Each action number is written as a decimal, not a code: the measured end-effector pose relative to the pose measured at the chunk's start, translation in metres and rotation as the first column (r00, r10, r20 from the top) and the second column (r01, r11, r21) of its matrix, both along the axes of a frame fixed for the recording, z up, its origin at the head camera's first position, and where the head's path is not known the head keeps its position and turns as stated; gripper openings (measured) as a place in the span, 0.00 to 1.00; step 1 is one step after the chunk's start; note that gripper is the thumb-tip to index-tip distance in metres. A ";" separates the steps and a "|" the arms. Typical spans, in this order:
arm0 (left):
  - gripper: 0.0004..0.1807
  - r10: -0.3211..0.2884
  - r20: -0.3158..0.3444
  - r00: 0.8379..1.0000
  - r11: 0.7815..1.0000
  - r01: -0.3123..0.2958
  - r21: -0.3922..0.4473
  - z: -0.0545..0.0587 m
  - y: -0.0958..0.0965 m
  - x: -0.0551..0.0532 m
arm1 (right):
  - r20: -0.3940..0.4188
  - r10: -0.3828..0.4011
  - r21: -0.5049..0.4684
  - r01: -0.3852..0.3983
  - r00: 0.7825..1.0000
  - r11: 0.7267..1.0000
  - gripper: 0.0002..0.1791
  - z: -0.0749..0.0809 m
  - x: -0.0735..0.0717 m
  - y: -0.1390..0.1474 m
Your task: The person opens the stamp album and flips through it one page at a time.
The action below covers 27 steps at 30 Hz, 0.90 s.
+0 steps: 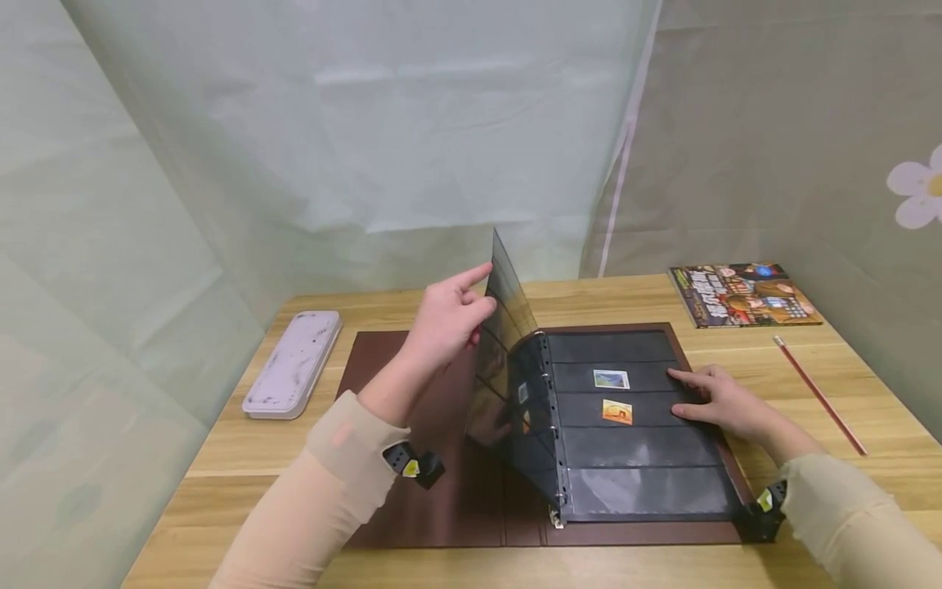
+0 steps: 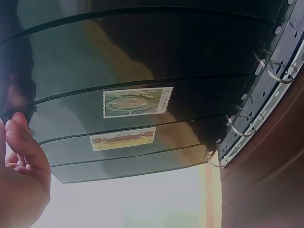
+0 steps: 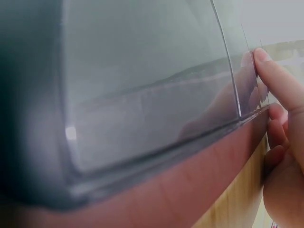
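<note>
A maroon stamp album (image 1: 427, 507) lies spread on the table, with black pocket pages on metal rings. One album page (image 1: 508, 303) stands raised near the middle, its outer edge held by my left hand (image 1: 447, 323) between thumb and curled fingers, index finger extended. Two stamps show on that page in the left wrist view: a green one (image 2: 135, 103) and a yellow one (image 2: 123, 139). On the flat right page (image 1: 640, 450) sit a blue-green stamp (image 1: 611, 379) and a tilted orange stamp (image 1: 616, 411). My right hand (image 1: 724, 402) rests its fingertips on this page's right edge.
A pale, scuffed pencil case (image 1: 294, 364) lies left of the album. A colourful book (image 1: 743, 294) is at the back right, with a red pencil (image 1: 820, 394) in front of it. Light curtains (image 1: 412, 147) hang behind the wooden table (image 1: 221, 483).
</note>
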<state>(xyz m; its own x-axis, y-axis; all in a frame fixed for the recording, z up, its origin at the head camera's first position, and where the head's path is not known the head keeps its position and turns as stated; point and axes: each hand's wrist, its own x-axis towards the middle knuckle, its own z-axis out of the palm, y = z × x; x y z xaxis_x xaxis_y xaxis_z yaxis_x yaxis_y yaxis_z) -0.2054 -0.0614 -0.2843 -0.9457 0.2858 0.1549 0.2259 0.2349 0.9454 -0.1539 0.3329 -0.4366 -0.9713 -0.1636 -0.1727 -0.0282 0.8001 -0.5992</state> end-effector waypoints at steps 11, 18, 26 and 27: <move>0.29 0.016 0.018 1.000 1.000 -0.016 -0.006 -0.003 -0.010 0.001 | 0.000 0.002 -0.002 -0.002 1.000 1.000 0.43 -0.001 0.001 0.001; 0.29 0.024 0.018 1.000 1.000 -0.024 -0.017 -0.006 -0.019 0.000 | -0.003 0.004 -0.010 -0.004 1.000 1.000 0.43 -0.002 0.000 0.002; 0.29 0.020 0.015 1.000 1.000 -0.020 -0.013 -0.011 -0.033 0.001 | -0.012 0.002 -0.005 -0.002 1.000 1.000 0.43 0.000 0.001 0.000; 0.29 0.024 0.017 1.000 1.000 -0.024 -0.018 -0.011 -0.034 0.001 | -0.014 0.003 -0.003 -0.003 1.000 1.000 0.43 0.001 0.001 -0.001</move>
